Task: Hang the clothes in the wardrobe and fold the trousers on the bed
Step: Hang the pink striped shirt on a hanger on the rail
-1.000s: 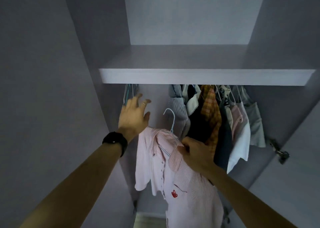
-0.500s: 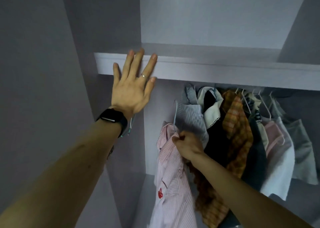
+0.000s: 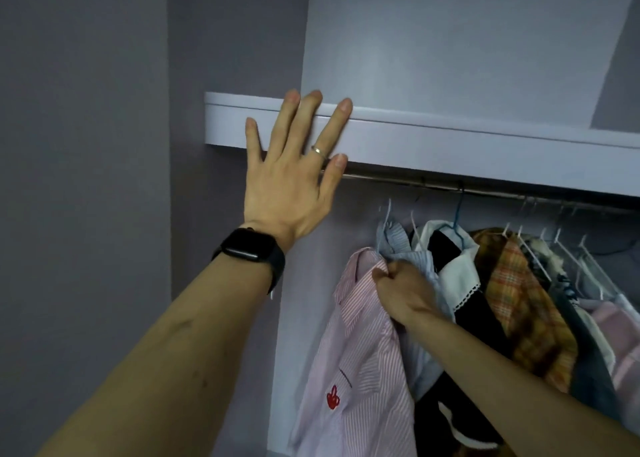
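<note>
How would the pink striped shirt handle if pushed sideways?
Probably floppy: the pink striped shirt drapes in soft folds below the right hand gripping its collar. Likely light, as one hand holds it up. Pushed, it would probably bunch against the neighbouring clothes.

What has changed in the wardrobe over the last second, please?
The left hand rose from the spare hangers to lie flat on the shelf edge. The right hand, gripping the pink striped shirt at its collar, lifted it towards the rail. The other hung clothes stayed put.
</note>
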A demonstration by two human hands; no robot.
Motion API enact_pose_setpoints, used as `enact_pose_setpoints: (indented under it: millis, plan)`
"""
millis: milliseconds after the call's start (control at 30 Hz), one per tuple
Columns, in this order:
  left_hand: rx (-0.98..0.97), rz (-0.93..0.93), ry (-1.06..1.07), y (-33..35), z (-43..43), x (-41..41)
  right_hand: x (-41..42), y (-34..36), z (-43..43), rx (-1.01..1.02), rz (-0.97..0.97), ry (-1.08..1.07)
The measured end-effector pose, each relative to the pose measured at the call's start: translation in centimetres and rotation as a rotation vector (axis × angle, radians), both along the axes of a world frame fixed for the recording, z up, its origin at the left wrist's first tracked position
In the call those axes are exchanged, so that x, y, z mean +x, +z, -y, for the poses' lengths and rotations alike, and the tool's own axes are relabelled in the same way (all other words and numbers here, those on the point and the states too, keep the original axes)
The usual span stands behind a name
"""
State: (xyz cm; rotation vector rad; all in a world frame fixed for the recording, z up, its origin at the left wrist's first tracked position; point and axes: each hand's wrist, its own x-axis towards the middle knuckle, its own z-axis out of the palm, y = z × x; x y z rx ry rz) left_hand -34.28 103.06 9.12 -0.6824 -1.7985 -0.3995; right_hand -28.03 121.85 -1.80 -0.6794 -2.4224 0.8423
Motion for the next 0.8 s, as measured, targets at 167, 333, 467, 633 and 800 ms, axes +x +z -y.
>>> enact_pose_setpoints:
  millis: [167, 333, 467, 633, 800]
  plan:
    - [0.047, -0.04, 0.007, 0.0, -0.4, -0.5, -2.8, 4.6, -1.0, 0.121, -0.135, -0.066]
    - [0.065, -0.043, -0.008, 0.1, -0.4, -0.5, -6.4, 7.8, -0.9, 0.168, -0.117, -0.151]
    - [0.074, -0.026, -0.016, 0.1, -0.1, -0.3, -7.4, 5.5, -1.0, 0.194, -0.076, -0.17]
    - [0.059, -0.02, -0.011, 0.4, 0.2, -0.2, -7.8, 2.3, -2.0, 0.147, -0.037, -0.123]
    - [0.064, -0.015, 0.0, 0.5, 0.8, -0.3, -6.6, 2.2, -4.5, 0.135, 0.065, -0.124]
